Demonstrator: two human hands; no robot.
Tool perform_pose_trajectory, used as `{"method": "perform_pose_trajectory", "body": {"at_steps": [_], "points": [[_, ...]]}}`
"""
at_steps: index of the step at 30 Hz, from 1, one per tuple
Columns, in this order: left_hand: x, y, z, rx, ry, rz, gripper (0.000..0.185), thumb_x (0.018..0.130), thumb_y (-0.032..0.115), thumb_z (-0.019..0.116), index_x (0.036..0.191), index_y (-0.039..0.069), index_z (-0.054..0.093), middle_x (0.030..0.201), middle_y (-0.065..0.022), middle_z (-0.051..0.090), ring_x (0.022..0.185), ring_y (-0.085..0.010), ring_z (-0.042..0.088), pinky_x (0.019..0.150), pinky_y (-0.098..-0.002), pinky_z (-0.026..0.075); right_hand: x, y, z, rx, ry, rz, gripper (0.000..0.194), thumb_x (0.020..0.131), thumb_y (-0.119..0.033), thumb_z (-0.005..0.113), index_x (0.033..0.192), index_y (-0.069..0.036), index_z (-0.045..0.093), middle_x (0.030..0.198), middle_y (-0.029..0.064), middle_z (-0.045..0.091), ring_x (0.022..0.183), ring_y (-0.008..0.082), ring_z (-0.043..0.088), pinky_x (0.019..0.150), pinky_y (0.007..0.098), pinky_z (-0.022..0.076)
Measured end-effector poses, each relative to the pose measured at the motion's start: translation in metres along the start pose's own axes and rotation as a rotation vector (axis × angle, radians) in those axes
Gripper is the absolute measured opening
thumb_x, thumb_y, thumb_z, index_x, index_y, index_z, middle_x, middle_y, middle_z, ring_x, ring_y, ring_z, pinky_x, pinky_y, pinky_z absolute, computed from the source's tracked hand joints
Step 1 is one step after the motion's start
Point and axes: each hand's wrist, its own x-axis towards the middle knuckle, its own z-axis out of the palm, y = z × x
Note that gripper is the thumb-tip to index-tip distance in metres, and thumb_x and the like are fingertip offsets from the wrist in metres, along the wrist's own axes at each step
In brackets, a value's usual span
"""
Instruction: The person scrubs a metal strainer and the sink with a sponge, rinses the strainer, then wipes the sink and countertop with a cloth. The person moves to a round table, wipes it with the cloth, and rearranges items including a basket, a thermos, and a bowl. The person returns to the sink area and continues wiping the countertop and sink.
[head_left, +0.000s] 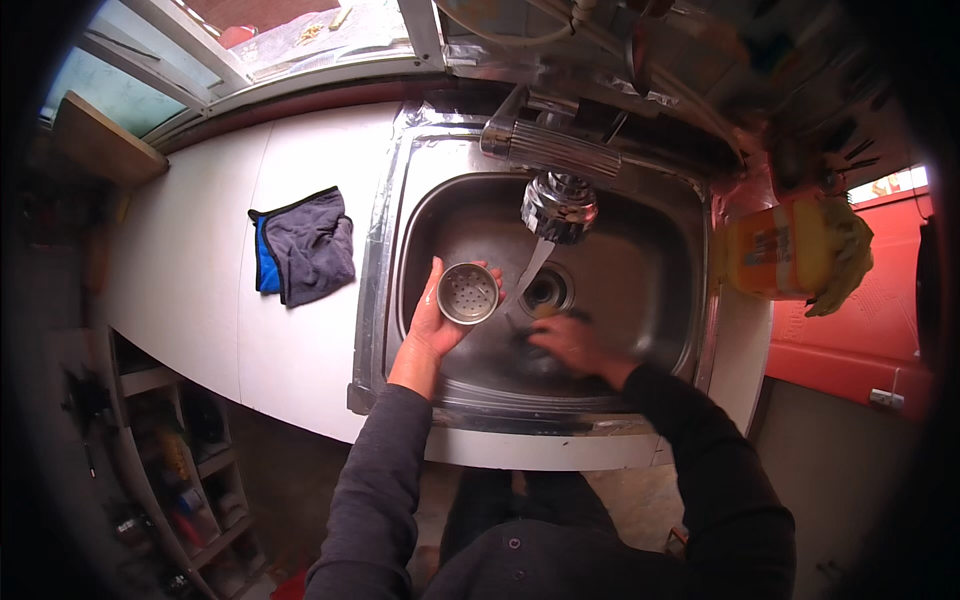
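My left hand (435, 319) holds a small round metal cup with a perforated bottom (467, 293), its open side facing up, over the left part of the stainless steel sink (637, 262). Water (534, 268) runs from the chrome faucet (559, 206) and falls just right of the cup. Low in the basin, my right hand (566, 341) is blurred by motion near the drain (546, 291). A yellowish and dark patch shows by its fingers; whether the hand grips something there is unclear.
A folded grey and blue cloth (311, 247) lies on the white counter (202, 247) left of the sink. At right stands a yellow-orange plastic container (765, 251) with a yellow cloth or bag against it, near a red surface (825, 345). A wooden board (109, 139) leans by the window.
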Motion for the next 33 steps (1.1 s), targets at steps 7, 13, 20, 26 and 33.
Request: {"method": "perform_pose_trajectory", "body": {"at_steps": [7, 13, 20, 26, 33], "points": [[-0.004, -0.013, 0.007, 0.04, 0.07, 0.02, 0.056, 0.09, 0.044, 0.054, 0.125, 0.001, 0.046, 0.127, -0.0198, 0.05, 0.119, -0.036, 0.048, 0.102, -0.0577, 0.036, 0.031, 0.093, -0.039, -0.426, 0.49, 0.551, 0.029, 0.084, -0.01, 0.049, 0.111, -0.01, 0.06, 0.116, 0.0128, 0.054, 0.104, 0.0362, 0.053, 0.09, 0.0439, 0.0444], [-0.004, -0.014, -0.015, 0.206, 0.04, -0.006, 0.053, 0.094, 0.037, 0.048, 0.132, 0.0, 0.04, 0.132, -0.0242, 0.046, 0.123, -0.0414, 0.044, 0.103, -0.0554, 0.035, 0.088, 0.067, -0.045, -0.396, 0.061, 0.139, 0.028, 0.081, -0.009, 0.048, 0.105, -0.006, 0.064, 0.12, 0.0083, 0.055, 0.105, 0.0258, 0.054, 0.087, 0.0378, 0.045], [0.001, -0.028, -0.001, 0.282, 0.043, 0.079, 0.041, 0.098, 0.034, 0.043, 0.125, 0.003, 0.049, 0.124, -0.0122, 0.054, 0.114, -0.0259, 0.053, 0.099, -0.0452, 0.042, -0.037, 0.104, -0.099, -0.805, -0.299, 0.587, 0.02, 0.077, -0.013, 0.052, 0.086, -0.01, 0.07, 0.102, 0.0107, 0.061, 0.101, 0.0278, 0.056, 0.082, 0.0375, 0.0463], [0.021, -0.04, -0.007, 0.117, 0.175, 0.161, 0.044, 0.098, 0.034, 0.04, 0.127, 0.001, 0.046, 0.126, -0.0151, 0.052, 0.117, -0.0314, 0.049, 0.103, -0.05, 0.037, -0.075, 0.006, -0.044, -0.097, -0.525, 0.569, 0.023, 0.07, -0.018, 0.058, 0.083, -0.002, 0.068, 0.092, 0.0204, 0.064, 0.091, 0.032, 0.062, 0.078, 0.0441, 0.0492], [0.046, -0.06, -0.025, 0.211, 0.484, -0.063, 0.031, 0.096, 0.016, 0.036, 0.119, 0.001, 0.05, 0.116, -0.0176, 0.058, 0.102, -0.0327, 0.059, 0.086, -0.0482, 0.052, 0.001, -0.043, -0.007, 0.603, -0.273, 0.511, 0.037, 0.071, -0.027, 0.064, 0.102, -0.008, 0.068, 0.094, 0.0155, 0.067, 0.094, 0.0304, 0.063, 0.085, 0.0376, 0.0482]]}}
